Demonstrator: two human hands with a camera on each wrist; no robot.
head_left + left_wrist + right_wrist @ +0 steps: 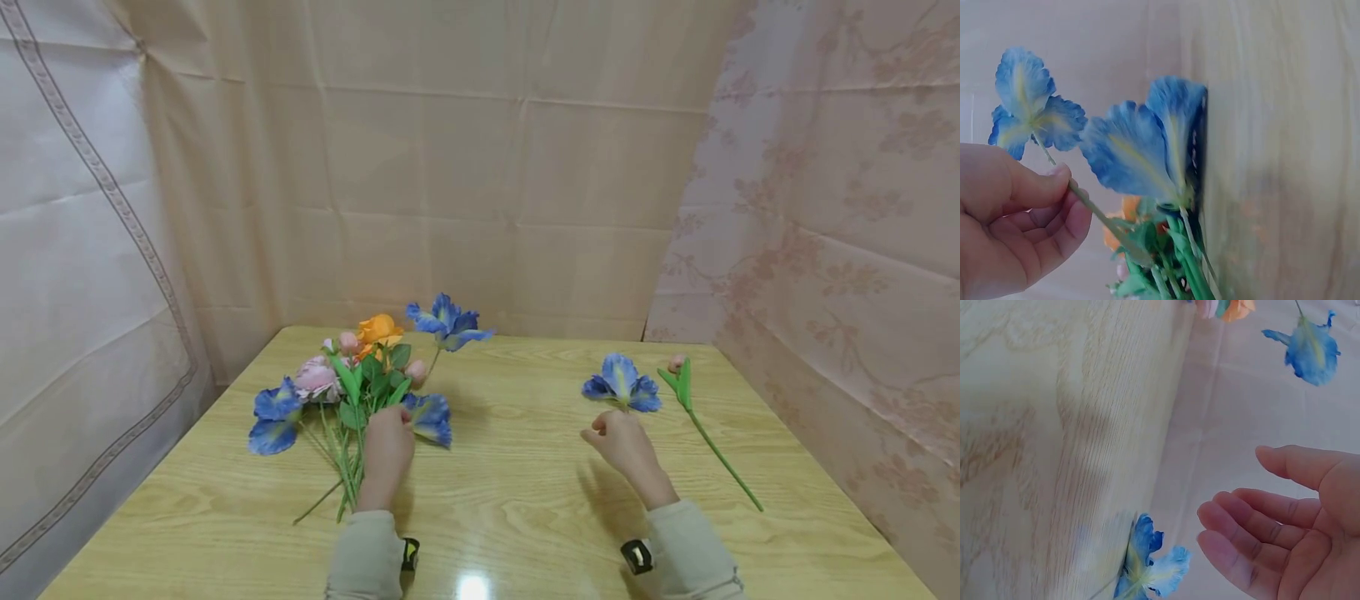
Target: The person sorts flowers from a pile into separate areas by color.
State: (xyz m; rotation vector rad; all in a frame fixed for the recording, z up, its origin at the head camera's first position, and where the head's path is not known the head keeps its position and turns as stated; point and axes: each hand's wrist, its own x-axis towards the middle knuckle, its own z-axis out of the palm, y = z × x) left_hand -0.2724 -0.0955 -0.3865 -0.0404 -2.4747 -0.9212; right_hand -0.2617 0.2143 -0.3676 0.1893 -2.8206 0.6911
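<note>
My left hand (pixel 387 446) pinches the thin stem of a blue iris (pixel 447 323) between thumb and fingers. In the left wrist view this iris (pixel 1029 106) stands above the fingertips. Under and beside that hand lies a bunch of artificial flowers, with a pink peony (pixel 318 380), an orange flower (pixel 379 329) and two more blue irises, one at the left (pixel 273 417) and one at the right (pixel 429 419). My right hand (pixel 624 442) holds nothing; its fingers are loosely bent, thumb apart. Just beyond it a separate blue iris (pixel 621 385) lies on the table.
A pink tulip (pixel 716 450) with a long green stem lies on the wooden table (pixel 510 500) at the right. A beige cloth (pixel 480 167) hangs behind the table's far edge, with patterned cloths (pixel 847 250) at the sides.
</note>
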